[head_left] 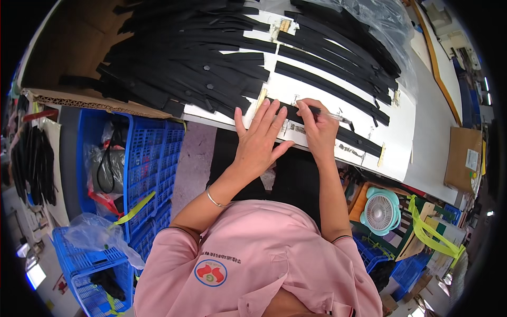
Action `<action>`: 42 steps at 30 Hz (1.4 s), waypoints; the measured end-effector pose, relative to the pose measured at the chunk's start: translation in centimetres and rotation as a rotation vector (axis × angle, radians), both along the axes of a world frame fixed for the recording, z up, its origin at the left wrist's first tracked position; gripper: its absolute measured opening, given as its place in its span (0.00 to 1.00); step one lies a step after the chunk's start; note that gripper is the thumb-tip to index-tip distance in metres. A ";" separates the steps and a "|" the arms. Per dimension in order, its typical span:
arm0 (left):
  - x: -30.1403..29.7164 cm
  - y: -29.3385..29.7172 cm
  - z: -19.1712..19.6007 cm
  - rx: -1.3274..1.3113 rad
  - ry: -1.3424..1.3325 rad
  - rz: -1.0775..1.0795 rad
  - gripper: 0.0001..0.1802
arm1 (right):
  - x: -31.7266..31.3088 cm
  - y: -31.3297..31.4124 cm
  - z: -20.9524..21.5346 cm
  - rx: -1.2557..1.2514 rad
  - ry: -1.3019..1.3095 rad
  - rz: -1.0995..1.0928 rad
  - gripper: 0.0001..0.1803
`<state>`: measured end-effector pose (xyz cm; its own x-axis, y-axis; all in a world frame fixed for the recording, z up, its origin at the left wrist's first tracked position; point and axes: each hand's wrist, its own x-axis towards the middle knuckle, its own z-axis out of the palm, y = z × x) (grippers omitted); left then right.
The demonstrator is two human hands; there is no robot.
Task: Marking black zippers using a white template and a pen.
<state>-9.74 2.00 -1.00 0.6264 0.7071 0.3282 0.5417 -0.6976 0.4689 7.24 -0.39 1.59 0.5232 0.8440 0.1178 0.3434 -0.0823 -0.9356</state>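
Front black strip (364, 141): lies near the bench (429, 145) edge, passing under both hands. Left hand (259, 142): fingers spread flat over strip, grasping nothing. Right hand (322, 133): pinches slim pen-like tool (335, 116).

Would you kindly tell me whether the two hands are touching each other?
Apart: the head view plainly shows a gap between the left hand and the right hand, with the white board visible in it.
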 end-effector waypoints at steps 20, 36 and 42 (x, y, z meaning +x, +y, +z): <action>0.1 0.1 0.1 -0.031 0.065 0.003 0.45 | 1.2 -0.7 -1.0 0.017 -0.210 0.253 0.10; 0.0 0.1 0.1 0.023 0.085 -0.001 0.42 | 7.4 -6.3 -0.5 0.035 -0.120 -0.168 0.09; 0.0 0.0 0.4 0.012 0.098 -0.006 0.42 | 7.3 -6.2 -0.3 -0.017 -0.141 -0.144 0.11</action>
<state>-9.70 2.00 -0.61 0.6599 0.6998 0.2736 0.5807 -0.7061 0.4052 14.56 -6.62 1.30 0.6182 0.7639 0.1851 0.4547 -0.1555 -0.8770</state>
